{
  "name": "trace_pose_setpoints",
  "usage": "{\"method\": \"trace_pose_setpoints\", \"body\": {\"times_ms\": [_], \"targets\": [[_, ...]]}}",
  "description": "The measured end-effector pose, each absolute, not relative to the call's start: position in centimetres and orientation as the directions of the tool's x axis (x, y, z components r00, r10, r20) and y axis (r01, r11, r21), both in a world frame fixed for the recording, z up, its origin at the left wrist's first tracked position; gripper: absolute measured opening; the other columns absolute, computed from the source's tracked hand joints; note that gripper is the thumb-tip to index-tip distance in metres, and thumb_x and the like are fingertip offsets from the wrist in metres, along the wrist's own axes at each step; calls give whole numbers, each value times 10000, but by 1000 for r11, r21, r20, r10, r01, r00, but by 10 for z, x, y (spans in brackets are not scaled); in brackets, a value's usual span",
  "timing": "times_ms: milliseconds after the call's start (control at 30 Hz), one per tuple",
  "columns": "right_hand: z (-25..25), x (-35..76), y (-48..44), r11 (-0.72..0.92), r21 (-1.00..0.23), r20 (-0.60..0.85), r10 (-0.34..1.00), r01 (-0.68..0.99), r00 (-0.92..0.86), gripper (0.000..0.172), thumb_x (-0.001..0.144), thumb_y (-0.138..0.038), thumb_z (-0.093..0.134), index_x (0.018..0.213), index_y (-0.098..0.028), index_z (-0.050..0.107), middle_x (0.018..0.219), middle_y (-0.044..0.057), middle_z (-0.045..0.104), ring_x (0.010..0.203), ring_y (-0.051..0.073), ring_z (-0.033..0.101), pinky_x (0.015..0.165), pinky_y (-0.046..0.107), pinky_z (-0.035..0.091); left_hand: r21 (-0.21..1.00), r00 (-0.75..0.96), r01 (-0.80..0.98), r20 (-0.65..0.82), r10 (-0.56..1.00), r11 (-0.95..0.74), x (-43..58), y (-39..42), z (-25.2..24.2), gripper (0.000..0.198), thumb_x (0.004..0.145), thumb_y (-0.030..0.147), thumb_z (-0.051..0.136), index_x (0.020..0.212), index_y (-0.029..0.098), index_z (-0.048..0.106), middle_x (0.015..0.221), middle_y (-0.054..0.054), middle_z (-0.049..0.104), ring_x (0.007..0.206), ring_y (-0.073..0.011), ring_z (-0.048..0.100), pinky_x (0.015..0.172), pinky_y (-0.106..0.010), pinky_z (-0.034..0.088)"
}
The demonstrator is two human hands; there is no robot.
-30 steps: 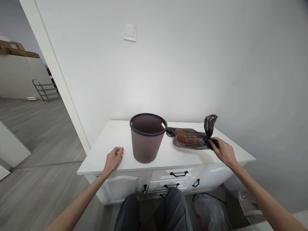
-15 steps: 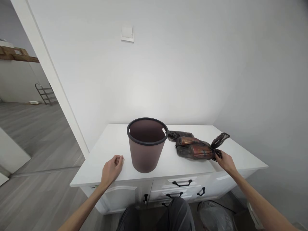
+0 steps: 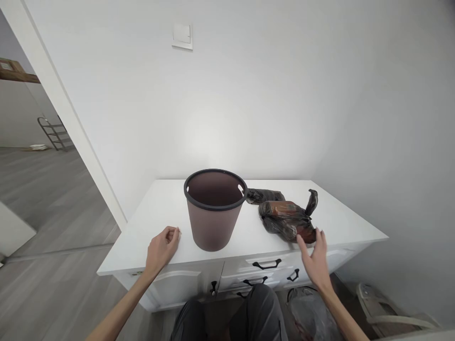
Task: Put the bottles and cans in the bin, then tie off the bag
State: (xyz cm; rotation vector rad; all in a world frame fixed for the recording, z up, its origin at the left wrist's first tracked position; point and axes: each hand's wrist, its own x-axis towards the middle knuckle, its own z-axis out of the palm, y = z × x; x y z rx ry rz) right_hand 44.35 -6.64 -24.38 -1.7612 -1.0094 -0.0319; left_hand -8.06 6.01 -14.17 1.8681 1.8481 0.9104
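Observation:
A brown trash can (image 3: 212, 228) with a dark rim stands upright on the white cabinet top. My left hand (image 3: 162, 246) rests on the surface to its left, fingers curled in with nothing visible in them. To the right of the can lies a knotted black see-through plastic bag (image 3: 282, 219), reddish-brown rolled shapes showing inside. At the bag's near right end is my right hand (image 3: 314, 253), thumb and fingers spread apart, the fingertips at the plastic. Behind the bag, a dark roll of plastic bags (image 3: 266, 196) lies next to the can, partly hidden by it.
The white cabinet (image 3: 185, 284) has black handles on its doors and drawers. A wall with a light switch (image 3: 182, 37) rises behind it. My knees (image 3: 265, 310) are below the front edge. A clear plastic bag (image 3: 309, 312) sits on the floor at right.
My right hand has let go of the bag's knotted end and moved left to its near edge. The bag has turned, its tied tail now pointing up. My left hand stays put.

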Motion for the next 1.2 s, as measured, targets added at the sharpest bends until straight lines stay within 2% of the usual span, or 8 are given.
{"method": "trace_pose_setpoints", "body": {"times_ms": [100, 200, 367, 567, 733, 867, 1033, 1200], "targets": [[-237, 407, -67, -137, -777, 362, 702, 614, 614, 978, 971, -703, 538, 1729, -221, 153, 1804, 134, -47, 1657, 393, 45, 1320, 547, 173, 666, -68, 742, 194, 979, -80, -81, 58, -141, 415, 965, 610, 484, 920, 262, 705, 865, -16, 788, 802, -238, 712, 669, -301, 458], [-229, 387, -67, -159, -758, 354, 714, 633, 604, 983, 990, -707, 492, 1733, -196, 101, 1790, 165, -128, 1653, 421, 18, 1303, 594, 193, 684, -67, 723, 211, 975, -98, -82, 58, -143, 413, 965, 608, 490, 915, 257, 701, 867, -18, 788, 803, -232, 711, 688, -299, 469], [-233, 352, -82, -91, -564, 552, 697, 821, 457, 874, 1037, -578, 446, 1736, -208, 76, 1799, 155, -43, 1651, 440, 21, 1272, 695, 228, 684, -57, 719, 235, 970, -123, -81, 58, -146, 398, 967, 594, 496, 905, 257, 699, 847, -14, 782, 792, -226, 710, 681, -291, 473], [-241, 300, -65, 119, -413, 543, 828, 903, 139, 662, 1083, -430, 348, 1718, -289, 221, 1768, 98, 248, 1644, 382, 170, 1260, 721, 272, 661, -54, 740, 242, 969, -123, -79, 57, -142, 377, 963, 563, 487, 910, 254, 697, 838, -19, 770, 773, -232, 701, 642, -294, 439], [-235, 281, -8, 152, -357, 425, 905, 921, 15, 631, 1112, -420, 231, 1678, -163, 339, 1764, 125, 269, 1652, 300, 178, 1296, 562, 298, 640, -33, 757, 234, 972, -129, -79, 57, -142, 393, 973, 585, 479, 922, 260, 694, 806, -15, 749, 747, -234, 683, 624, -295, 420], [-219, 274, 36, 33, -312, 260, 964, 949, 52, 645, 1116, -397, 211, 1626, -56, 409, 1741, 177, 310, 1642, 277, 215, 1307, 459, 273, 625, -28, 771, 227, 973, -124, -78, 58, -144, 392, 978, 585, 474, 914, 260, 683, 790, -10, 733, 733, -227, 668, 628, -296, 415], [-206, 273, 73, -32, -288, 206, 974, 957, 95, 628, 1103, -397, 264, 1638, -98, 399, 1756, 165, 276, 1654, 295, 158, 1323, 488, 164, 607, -38, 788, 217, 975, -105, -76, 57, -141, 388, 974, 578, 462, 889, 261, 669, 765, -5, 718, 719, -222, 657, 631, -298, 408], [-200, 276, 98, -59, -284, 191, 975, 957, 116, 680, 1073, -378, 325, 1683, -80, 295, 1793, 174, 113, 1662, 349, 21, 1322, 539, 77, 591, -25, 798, 224, 974, -115, -75, 57, -141, 394, 972, 577, 458, 856, 256, 655, 717, -5, 693, 680, -215, 640, 617, -300, 400]]}}
